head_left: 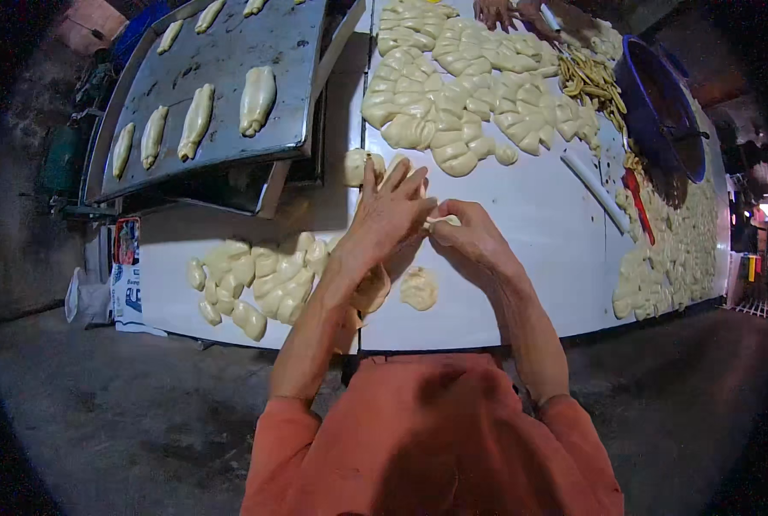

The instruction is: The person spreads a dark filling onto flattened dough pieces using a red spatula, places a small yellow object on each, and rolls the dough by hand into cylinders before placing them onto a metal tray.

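My left hand (390, 202) lies with its fingers stretched out over a piece of pale dough on the white table (521, 176). Beside it, my right hand (470, 230) is closed in a pinch on the edge of the dough (442, 221). Most of that piece is hidden under my left hand. A small round of flattened dough (419, 288) lies nearer to me, between my forearms. Another flat dough piece (373, 291) shows partly beside my left forearm. To the left rests a cluster of dough pieces (282, 279).
A metal tray (216, 64) with several shaped rolls stands at the far left. Many dough pieces (453, 95) spread ahead. On the right are a white rod (595, 191), a red-handled tool (638, 206), yellowish strips (586, 82) and a blue tub (629, 86). Another person's hand (496, 13) works at the far edge.
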